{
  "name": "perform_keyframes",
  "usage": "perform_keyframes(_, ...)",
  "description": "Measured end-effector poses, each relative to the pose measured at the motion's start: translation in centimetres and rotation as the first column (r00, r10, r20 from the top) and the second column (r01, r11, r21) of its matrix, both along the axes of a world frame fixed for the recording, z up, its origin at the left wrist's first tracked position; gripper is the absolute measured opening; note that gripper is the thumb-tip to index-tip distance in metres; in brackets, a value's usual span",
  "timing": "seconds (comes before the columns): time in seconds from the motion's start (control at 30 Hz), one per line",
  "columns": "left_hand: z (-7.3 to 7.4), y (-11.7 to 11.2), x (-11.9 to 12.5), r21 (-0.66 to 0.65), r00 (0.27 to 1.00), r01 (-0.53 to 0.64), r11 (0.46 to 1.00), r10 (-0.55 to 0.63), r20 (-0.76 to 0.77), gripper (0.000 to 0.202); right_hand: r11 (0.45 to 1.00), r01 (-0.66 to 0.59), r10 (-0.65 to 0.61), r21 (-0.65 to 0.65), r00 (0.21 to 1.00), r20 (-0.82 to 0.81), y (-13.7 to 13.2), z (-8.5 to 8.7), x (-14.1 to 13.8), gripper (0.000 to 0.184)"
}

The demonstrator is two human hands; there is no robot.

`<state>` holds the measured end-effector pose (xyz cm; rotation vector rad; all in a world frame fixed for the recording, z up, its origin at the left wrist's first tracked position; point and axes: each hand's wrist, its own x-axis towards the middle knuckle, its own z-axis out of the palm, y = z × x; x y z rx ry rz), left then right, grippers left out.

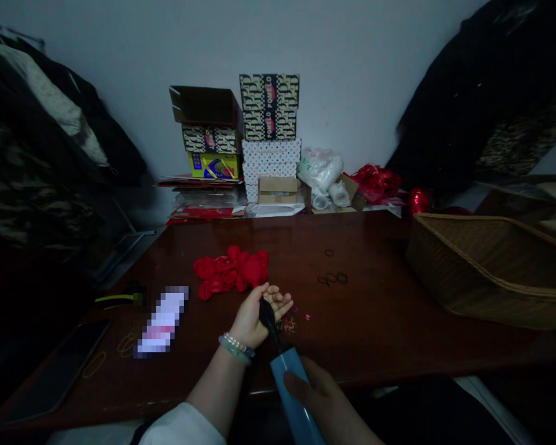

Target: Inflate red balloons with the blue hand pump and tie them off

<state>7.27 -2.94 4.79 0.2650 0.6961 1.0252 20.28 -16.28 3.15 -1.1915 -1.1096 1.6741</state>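
My right hand (317, 386) wraps around the blue barrel of a hand pump (294, 386) at the near edge of the table. A thin black rod rises from the barrel to a rounded black end, which lies against the palm of my left hand (254, 318). That hand is turned palm up, its fingers extended and slightly curled, with bracelets (236, 347) at the wrist. Small coloured elastic bands (287, 324) lie just beyond the rod. Behind my left hand rests a cluster of red rounded pieces (234, 270).
A wicker basket (463, 281) stands on the right. Black bands (336, 279) lie mid-table. Left of my hands are a pixelated, bright phone-like item (162, 321), tan bands (94, 364) and a dark flat device (60, 371). Stacked boxes (271, 154) line the wall.
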Motion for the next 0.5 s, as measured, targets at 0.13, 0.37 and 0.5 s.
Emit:
perform_keyframes(0.13,-0.3,-0.1,0.5,-0.001,0.998,0.006,1.000,-0.006,-0.056,0.020,1.000,0.018,-0.017,0.019,1.000,-0.022,0.5,-0.1,-0.5,0.058)
perform_keyframes(0.37,-0.4,0.7,-0.3,0.006,0.992,-0.026,1.000,0.027,-0.127,0.016,0.997,-0.035,0.031,0.066,0.998,0.063,0.1,-0.9,-0.6,0.057)
perform_keyframes(0.5,-0.4,1.3,-1.2,0.028,0.991,-0.072,0.997,0.075,-0.114,0.015,0.994,-0.082,0.072,0.069,0.988,0.133,-0.5,-1.5,-0.5,0.059)
